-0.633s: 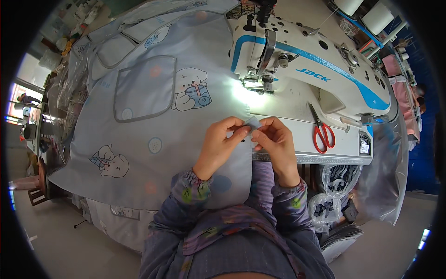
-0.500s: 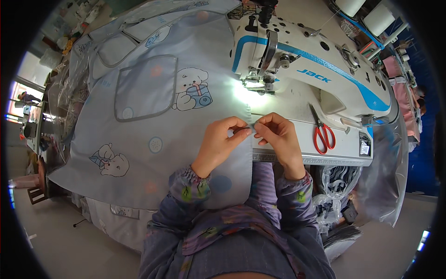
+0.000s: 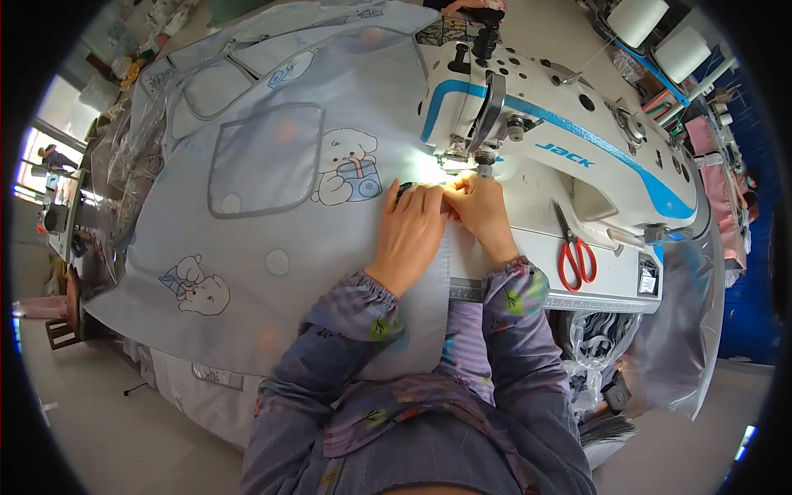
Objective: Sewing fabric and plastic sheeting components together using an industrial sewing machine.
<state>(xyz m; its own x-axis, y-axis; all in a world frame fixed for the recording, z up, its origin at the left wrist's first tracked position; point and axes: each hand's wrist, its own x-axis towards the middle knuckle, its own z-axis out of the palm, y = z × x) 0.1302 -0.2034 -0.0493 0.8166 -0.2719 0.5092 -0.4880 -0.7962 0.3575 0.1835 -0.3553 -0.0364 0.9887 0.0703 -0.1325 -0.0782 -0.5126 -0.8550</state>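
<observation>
A light grey apron-like fabric piece (image 3: 239,272) printed with white cartoon animals lies spread out, its right edge running to the sewing machine (image 3: 561,124). My left hand (image 3: 412,231) rests palm down on that edge, thumb apart from the fingers; a small dark thing shows between thumb and forefinger, too little to name. Touching its fingertips, my right hand (image 3: 483,214) pinches the fabric edge just below the lit needle area. The fingertips partly hide what is pinched.
Red-handled scissors (image 3: 577,260) lie on the machine bed, right of my right hand. White thread cones (image 3: 637,21) stand at the far right. A clear bag with dark strips (image 3: 601,338) hangs below the table. More grey fabric (image 3: 210,87) is heaped at the back left.
Both hands have moved away from me, up to the needle area. The left has turned from a pinch to lying over the fabric edge. The view has shifted slightly.
</observation>
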